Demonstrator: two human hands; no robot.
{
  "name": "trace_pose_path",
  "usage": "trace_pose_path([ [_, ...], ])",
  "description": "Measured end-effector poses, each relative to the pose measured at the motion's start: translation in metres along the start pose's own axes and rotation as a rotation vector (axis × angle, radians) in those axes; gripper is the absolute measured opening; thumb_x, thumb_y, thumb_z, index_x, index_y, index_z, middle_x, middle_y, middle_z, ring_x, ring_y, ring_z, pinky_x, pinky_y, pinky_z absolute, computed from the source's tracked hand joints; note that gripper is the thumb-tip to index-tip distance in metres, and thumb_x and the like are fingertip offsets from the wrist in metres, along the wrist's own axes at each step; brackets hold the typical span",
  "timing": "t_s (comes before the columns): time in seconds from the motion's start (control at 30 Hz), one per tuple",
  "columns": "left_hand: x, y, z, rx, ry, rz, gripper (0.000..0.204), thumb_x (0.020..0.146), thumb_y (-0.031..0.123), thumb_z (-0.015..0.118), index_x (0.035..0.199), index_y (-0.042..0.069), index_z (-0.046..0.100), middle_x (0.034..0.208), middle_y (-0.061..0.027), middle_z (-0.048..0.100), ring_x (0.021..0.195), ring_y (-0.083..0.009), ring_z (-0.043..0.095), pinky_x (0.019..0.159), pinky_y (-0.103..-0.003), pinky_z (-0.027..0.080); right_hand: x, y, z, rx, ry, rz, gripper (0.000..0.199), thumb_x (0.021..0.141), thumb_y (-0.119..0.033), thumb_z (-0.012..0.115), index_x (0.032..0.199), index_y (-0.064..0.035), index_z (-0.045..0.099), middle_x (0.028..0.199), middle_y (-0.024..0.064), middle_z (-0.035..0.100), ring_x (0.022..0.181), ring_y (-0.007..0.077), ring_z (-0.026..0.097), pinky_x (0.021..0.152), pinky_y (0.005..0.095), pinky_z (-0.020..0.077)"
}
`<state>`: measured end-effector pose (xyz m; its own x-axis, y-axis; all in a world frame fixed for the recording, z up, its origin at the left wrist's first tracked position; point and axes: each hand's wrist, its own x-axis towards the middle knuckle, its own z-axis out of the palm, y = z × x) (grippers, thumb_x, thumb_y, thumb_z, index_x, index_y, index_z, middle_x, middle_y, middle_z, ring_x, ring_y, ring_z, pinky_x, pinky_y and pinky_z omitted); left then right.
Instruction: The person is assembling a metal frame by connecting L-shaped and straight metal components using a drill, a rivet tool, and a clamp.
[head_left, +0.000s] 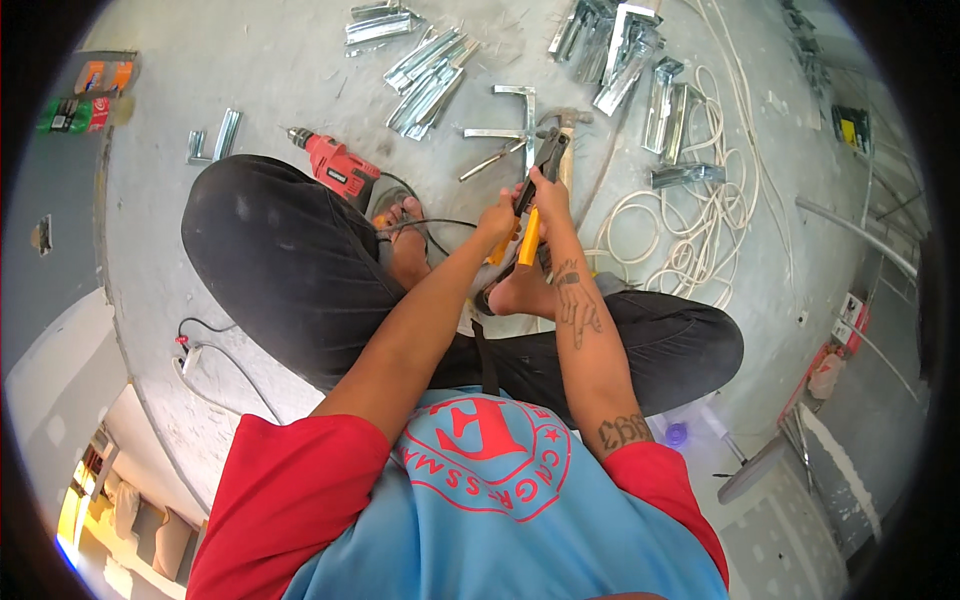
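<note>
Two-handed grip on a yellow-handled tool [549, 158]

The tool is held above the floor [330, 70], in front of the seated person's crossed legs. Its long axis runs away from the body, leaning slightly right; the black head points outward, toward the hammer [569, 119], and the yellow handles point back. The left hand [502, 216] and right hand [551, 198] are each curled around it; finger placement is partly hidden. Red lettering and a shield emblem mark the blue shirt [480, 470]. The red drill [340, 168] carries a small dark label, too small to read.
</note>
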<state>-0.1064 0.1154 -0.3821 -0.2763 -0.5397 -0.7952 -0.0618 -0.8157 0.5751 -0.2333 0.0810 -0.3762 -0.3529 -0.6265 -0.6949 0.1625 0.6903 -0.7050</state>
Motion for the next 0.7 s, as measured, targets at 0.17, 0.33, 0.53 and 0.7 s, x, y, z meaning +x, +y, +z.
trace_pose_path([
  [0.17, 0.025, -0.031, 0.005, -0.242, -0.037, -0.036, 0.074, 0.106, 0.061, 0.023, 0.115, 0.001, 0.066, 0.091, -0.0144, 0.067, 0.078, -0.0242, 0.069, 0.063, -0.039, 0.054, -0.009, -0.009, 0.008, -0.036, 0.002, 0.019, 0.031, 0.101, -0.026, 0.063, 0.113, 0.0014, 0.055, 0.087, 0.0150, 0.066, 0.070, 0.0256, 0.067, 0.062, 0.0383, 0.0578],
  [0.33, 0.024, -0.034, 0.009, -0.261, -0.038, 0.023, 0.073, 0.108, 0.058, 0.022, 0.125, 0.001, 0.064, 0.100, -0.0151, 0.069, 0.083, -0.0249, 0.070, 0.074, -0.038, 0.056, -0.014, -0.016, 0.013, -0.061, 0.009, 0.074, 0.031, 0.100, -0.026, 0.063, 0.108, 0.0032, 0.057, 0.083, 0.0139, 0.066, 0.066, 0.0251, 0.067, 0.058, 0.0376, 0.0571],
  [0.53, -0.024, -0.015, 0.010, -0.046, -0.163, 0.118, 0.078, 0.108, 0.060, 0.019, 0.130, -0.002, 0.059, 0.111, -0.0173, 0.069, 0.092, -0.0257, 0.070, 0.081, -0.037, 0.056, -0.007, -0.020, 0.017, -0.474, 0.046, 0.031, 0.038, 0.096, -0.031, 0.070, 0.089, 0.0059, 0.063, 0.073, 0.0115, 0.065, 0.058, 0.0215, 0.063, 0.050, 0.0345, 0.0532],
  [0.7, -0.001, -0.034, 0.041, -0.222, -0.220, -0.066, 0.083, 0.106, 0.064, 0.017, 0.127, -0.004, 0.060, 0.107, -0.0177, 0.070, 0.092, -0.0273, 0.070, 0.078, -0.039, 0.056, 0.003, -0.041, -0.002, -0.733, -0.066, -0.004, 0.034, 0.092, -0.025, 0.073, 0.082, 0.0065, 0.067, 0.071, 0.0102, 0.065, 0.058, 0.0193, 0.062, 0.051, 0.0339, 0.0512],
])
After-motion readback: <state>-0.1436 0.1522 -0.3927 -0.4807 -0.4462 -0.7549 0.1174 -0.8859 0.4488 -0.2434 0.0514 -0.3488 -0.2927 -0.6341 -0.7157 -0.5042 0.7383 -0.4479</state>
